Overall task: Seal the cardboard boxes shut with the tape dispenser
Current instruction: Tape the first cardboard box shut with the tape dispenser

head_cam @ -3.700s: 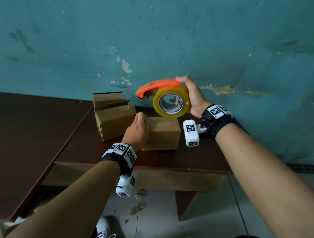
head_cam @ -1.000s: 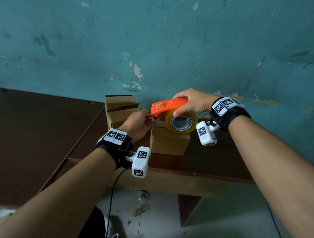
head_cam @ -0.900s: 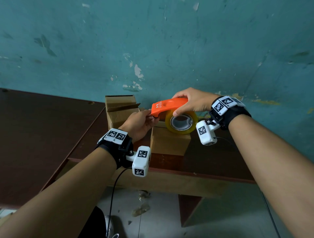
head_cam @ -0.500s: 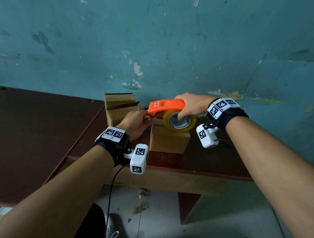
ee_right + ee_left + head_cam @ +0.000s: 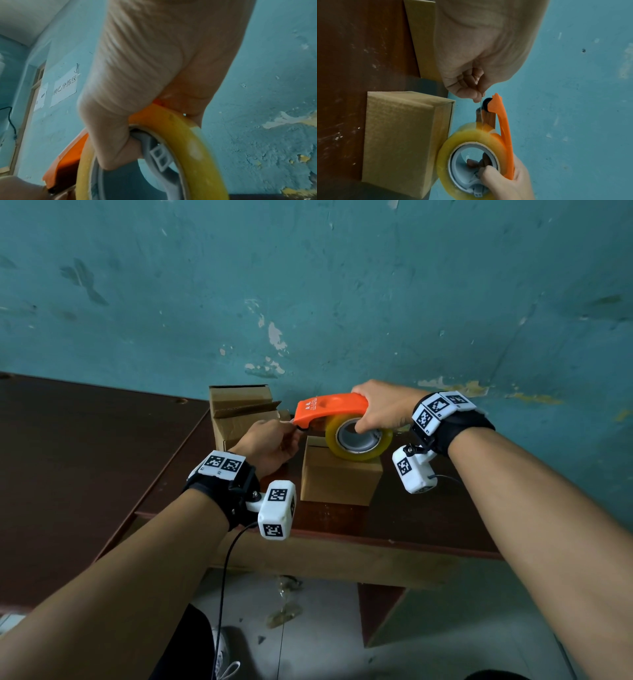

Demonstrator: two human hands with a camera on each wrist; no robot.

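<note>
My right hand (image 5: 380,412) grips the orange tape dispenser (image 5: 330,409), thumb inside the core of its yellowish tape roll (image 5: 359,440). The roll sits on top of the small closed cardboard box (image 5: 339,479) on the brown table (image 5: 411,518). My left hand (image 5: 270,443) pinches the free end of the clear tape (image 5: 481,112) at the dispenser's front tip, just left of the box. In the left wrist view the tape runs from my fingertips (image 5: 476,97) to the roll (image 5: 471,159). A second box (image 5: 239,414) with raised flaps stands behind my left hand.
A teal wall (image 5: 342,285) with peeling paint rises right behind the table. A larger dark table (image 5: 68,457) adjoins on the left. Tiled floor (image 5: 308,628) with debris lies below the table's front edge. Paper notices (image 5: 65,86) hang on the wall.
The right hand has lowered the dispenser from above the box onto its top. The left hand has left the box's side and taken the tape end at the dispenser's tip.
</note>
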